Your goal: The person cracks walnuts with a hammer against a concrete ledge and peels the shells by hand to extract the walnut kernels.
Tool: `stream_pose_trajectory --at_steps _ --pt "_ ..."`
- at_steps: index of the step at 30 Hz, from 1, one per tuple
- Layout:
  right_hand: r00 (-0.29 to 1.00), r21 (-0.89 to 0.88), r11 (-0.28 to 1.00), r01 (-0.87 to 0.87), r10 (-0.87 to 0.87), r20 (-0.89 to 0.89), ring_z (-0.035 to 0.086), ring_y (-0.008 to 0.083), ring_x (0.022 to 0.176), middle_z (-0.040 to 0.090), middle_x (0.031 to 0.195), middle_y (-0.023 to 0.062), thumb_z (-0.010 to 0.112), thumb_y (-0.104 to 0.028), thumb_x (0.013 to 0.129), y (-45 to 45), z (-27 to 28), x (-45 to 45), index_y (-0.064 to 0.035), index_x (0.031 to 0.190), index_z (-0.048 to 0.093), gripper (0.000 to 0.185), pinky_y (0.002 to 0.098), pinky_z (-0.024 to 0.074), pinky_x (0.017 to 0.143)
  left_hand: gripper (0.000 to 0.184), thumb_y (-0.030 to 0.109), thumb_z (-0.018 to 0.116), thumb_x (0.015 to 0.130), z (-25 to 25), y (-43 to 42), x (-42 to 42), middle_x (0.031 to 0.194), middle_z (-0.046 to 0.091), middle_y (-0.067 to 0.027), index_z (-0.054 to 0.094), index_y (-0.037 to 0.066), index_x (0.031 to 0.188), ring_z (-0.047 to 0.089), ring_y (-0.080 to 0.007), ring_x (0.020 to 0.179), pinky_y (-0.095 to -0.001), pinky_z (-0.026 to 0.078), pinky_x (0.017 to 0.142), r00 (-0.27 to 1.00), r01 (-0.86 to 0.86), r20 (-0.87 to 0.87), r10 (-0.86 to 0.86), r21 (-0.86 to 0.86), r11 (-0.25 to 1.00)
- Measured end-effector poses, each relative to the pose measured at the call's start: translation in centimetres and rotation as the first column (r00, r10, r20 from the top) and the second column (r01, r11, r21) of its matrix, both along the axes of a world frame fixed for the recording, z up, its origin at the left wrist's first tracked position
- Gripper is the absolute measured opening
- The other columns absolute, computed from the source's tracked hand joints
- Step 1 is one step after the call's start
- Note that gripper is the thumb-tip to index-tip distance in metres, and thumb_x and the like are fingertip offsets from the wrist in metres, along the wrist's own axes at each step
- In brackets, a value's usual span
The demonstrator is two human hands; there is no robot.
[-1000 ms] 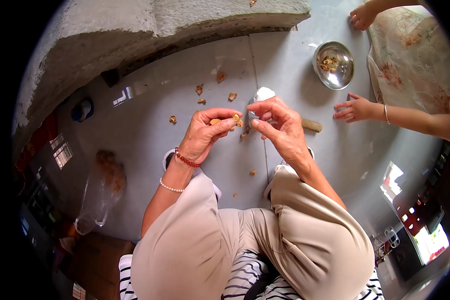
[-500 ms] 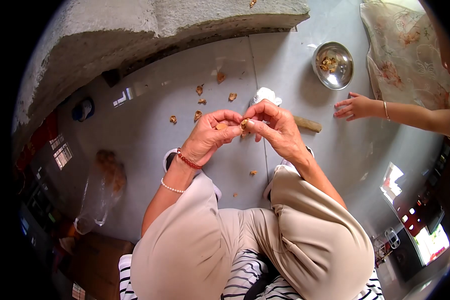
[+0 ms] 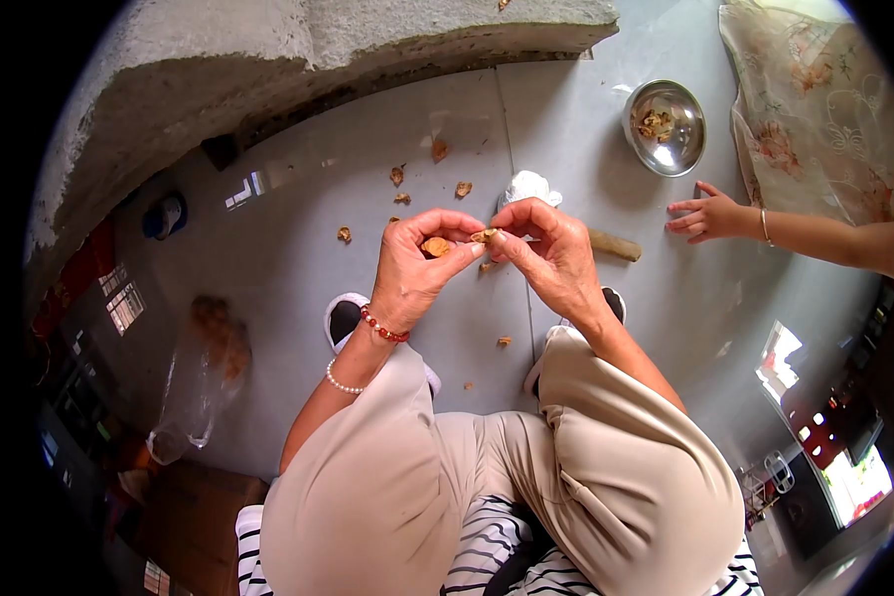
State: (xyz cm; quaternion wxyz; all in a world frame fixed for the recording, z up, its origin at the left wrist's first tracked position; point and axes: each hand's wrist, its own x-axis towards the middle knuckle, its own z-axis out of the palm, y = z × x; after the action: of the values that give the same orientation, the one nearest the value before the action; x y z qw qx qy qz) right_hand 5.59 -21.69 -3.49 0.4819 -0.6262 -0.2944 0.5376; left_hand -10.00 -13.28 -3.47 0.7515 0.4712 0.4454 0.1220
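Above the floor, in the head view, my left hand and my right hand meet fingertip to fingertip. A small piece of cracked walnut is pinched between them, held from both sides. A larger brown walnut part rests in the curl of my left fingers; I cannot tell whether it is shell only. Just beyond my right hand lie a white crumpled bundle and a short wooden stick, both partly hidden by that hand. A shell fragment shows below the fingertips.
Shell pieces lie scattered on the grey tiles. A steel bowl with walnut bits stands at upper right, near another person's hand and a floral sheer cloth. A concrete ledge borders the top; a plastic bag lies left.
My left hand has turned and shifted slightly up, so the walnut part in it shows more. The pinched piece now lies flatter between my fingertips. The other person's hand has barely moved.
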Motion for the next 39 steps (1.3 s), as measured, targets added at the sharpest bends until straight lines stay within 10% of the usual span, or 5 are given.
stream_pose_trajectory --at_steps 23,29,34,39 --pt "0.984 0.042 0.998 0.049 -0.056 0.17 0.063 0.0111 0.064 0.062 0.075 0.006 0.063 0.001 0.077 -0.1 -0.4 -0.3 0.0025 0.087 0.063 0.01 0.0229 0.0534 0.058 0.015 0.002 0.067 0.079 0.6 -0.3 0.4 0.082 0.066 -0.0029 0.066 -0.001 0.094 0.059 -0.0061 0.073 -0.0186 0.048 0.066 0.994 0.014 -0.113 0.005 0.171 0.985" --pt "0.942 -0.13 0.969 0.211 -0.238 -0.239 0.062 0.0097 0.065 0.064 0.077 0.0056 0.062 0.0 0.082 -0.2 0.1 0.8 0.0036 0.091 0.062 0.01 0.0224 0.0531 0.061 0.023 0.001 0.066 0.077 0.7 0.1 0.4 0.078 0.066 -0.0004 0.065 0.001 0.1 0.053 -0.003 0.065 -0.0183 0.044 0.061 0.981 0.041 -0.192 0.005 0.231 0.972" --pt "0.869 0.056 0.905 0.422 -0.422 0.258 0.06 0.0077 0.066 0.062 0.076 0.0031 0.065 -0.003 0.082 -0.4 -0.3 7.0 0.0016 0.091 0.063 0.01 0.0203 0.0519 0.061 0.043 0.002 0.066 0.076 0.3 0.2 0.1 0.077 0.062 0.001 0.054 0.0 0.117 0.041 0.001 0.057 -0.016 0.036 0.055 0.974 0.065 -0.225 -0.012 0.229 0.971" --pt "0.471 0.108 0.947 0.302 -0.247 0.847 0.062 0.0104 0.069 0.063 0.08 0.0043 0.066 -0.003 0.08 -0.8 -0.2 13.6 -0.0008 0.093 0.066 0.013 0.0228 0.0495 0.064 0.036 0.005 0.055 0.08 0.4 0.6 0.0 0.097 0.059 -0.0053 0.05 0.0 0.115 0.049 -0.0056 0.078 -0.0208 0.04 0.071 1.0 -0.001 -0.029 0.0 -0.032 0.999"
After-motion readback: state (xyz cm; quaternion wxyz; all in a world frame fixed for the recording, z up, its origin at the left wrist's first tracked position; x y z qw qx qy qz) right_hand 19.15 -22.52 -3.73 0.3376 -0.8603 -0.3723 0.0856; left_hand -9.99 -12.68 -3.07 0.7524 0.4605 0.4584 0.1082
